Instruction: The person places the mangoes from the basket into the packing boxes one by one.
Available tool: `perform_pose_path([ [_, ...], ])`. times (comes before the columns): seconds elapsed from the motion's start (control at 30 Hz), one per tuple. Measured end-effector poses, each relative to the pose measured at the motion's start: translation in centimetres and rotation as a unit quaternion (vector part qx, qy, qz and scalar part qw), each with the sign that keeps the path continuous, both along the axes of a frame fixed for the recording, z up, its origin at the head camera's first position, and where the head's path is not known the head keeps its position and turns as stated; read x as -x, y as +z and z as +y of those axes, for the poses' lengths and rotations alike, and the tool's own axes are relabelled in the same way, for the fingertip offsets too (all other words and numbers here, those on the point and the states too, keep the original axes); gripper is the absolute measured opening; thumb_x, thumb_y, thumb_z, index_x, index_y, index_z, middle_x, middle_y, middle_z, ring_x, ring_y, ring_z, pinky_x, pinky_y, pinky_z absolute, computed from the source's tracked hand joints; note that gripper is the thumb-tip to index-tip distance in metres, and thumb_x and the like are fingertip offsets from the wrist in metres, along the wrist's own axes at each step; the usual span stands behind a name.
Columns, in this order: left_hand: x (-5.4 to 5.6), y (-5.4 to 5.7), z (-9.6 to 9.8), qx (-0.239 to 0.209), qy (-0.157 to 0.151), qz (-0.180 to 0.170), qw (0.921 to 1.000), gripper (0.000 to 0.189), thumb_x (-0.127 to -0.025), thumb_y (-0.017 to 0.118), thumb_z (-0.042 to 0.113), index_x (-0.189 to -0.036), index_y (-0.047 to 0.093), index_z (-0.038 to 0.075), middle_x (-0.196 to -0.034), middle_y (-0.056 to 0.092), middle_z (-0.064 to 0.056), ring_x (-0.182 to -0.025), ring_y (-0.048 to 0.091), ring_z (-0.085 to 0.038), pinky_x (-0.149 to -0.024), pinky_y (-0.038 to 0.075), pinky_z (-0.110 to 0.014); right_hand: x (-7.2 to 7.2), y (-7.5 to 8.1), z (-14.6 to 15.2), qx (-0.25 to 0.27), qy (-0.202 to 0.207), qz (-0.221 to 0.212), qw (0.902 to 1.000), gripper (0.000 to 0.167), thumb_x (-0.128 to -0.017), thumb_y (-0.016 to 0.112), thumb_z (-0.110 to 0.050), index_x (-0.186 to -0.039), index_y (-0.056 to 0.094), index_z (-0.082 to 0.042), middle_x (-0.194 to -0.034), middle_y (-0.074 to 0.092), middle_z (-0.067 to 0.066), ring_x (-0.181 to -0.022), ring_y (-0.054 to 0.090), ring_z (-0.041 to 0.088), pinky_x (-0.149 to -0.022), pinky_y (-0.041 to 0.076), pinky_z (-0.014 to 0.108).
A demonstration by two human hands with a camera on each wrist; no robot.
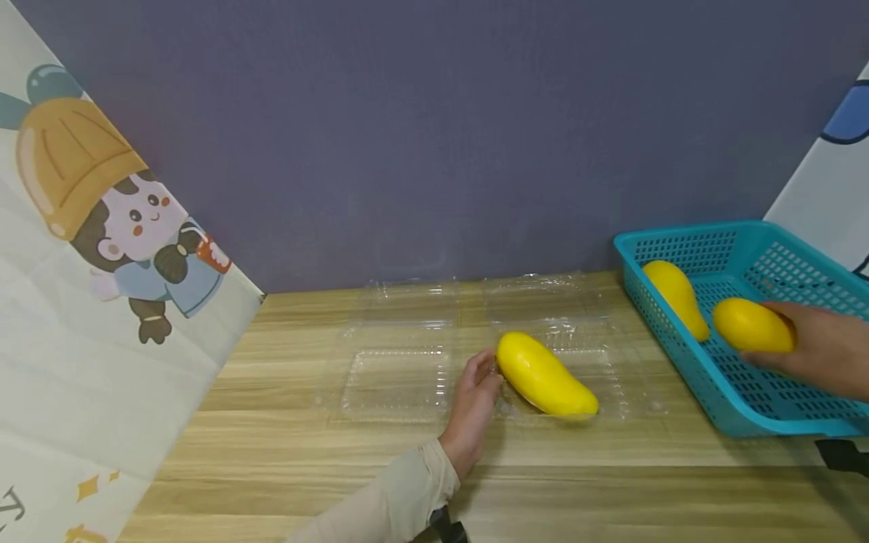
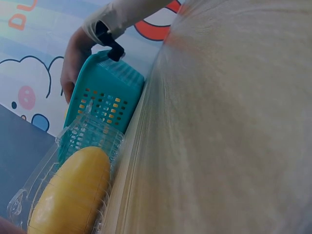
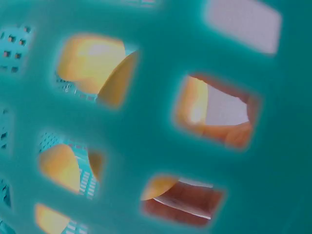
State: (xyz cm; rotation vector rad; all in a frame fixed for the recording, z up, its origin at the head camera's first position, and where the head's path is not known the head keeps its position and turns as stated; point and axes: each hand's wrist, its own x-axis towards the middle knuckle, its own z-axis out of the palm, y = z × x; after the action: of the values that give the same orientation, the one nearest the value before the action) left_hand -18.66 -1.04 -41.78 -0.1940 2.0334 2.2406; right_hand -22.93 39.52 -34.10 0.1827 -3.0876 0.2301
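In the head view my right hand grips a yellow mango inside the teal basket. Another mango lies against the basket's left wall. A third, larger mango lies slantwise in the right-hand clear plastic container. My left hand is at that container's left side, fingers loosely bent and fingertips right at its wall. The left wrist view shows this mango through the clear wall. In the right wrist view the basket wall covers most of the right hand and the fruit.
A second clear container stands open to the left, its lid folded back. Both containers and the basket are on a wood-grain table. A dark wall rises behind, and a printed cartoon sheet borders the left.
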Motion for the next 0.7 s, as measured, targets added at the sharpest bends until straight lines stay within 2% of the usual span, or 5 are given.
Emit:
perform_pose_path([
  [0.27,0.0,0.1,0.0,0.0,0.002,0.001,1.0,0.052,-0.095,0.051,0.011,-0.146,0.044,0.012,-0.152,0.046,-0.013,-0.14,0.044,-0.029,-0.113,0.042,-0.046,-0.1,0.0,-0.5,-0.002,-0.01,0.001,1.0,0.096,-0.087,0.069,-0.053,-0.133,0.037,0.024,-0.077,0.059,0.022,-0.058,0.045,0.023,-0.05,0.036,0.032],
  [0.7,-0.1,0.1,0.0,0.007,0.0,-0.001,1.0,0.051,-0.095,0.051,0.012,-0.146,0.044,0.013,-0.152,0.045,-0.012,-0.14,0.043,-0.029,-0.112,0.043,-0.046,-1.0,1.4,-2.1,0.004,-0.016,0.019,0.9997,0.097,-0.087,0.068,-0.055,-0.137,0.036,0.021,-0.084,0.061,0.03,-0.057,0.046,0.023,-0.05,0.036,0.032],
])
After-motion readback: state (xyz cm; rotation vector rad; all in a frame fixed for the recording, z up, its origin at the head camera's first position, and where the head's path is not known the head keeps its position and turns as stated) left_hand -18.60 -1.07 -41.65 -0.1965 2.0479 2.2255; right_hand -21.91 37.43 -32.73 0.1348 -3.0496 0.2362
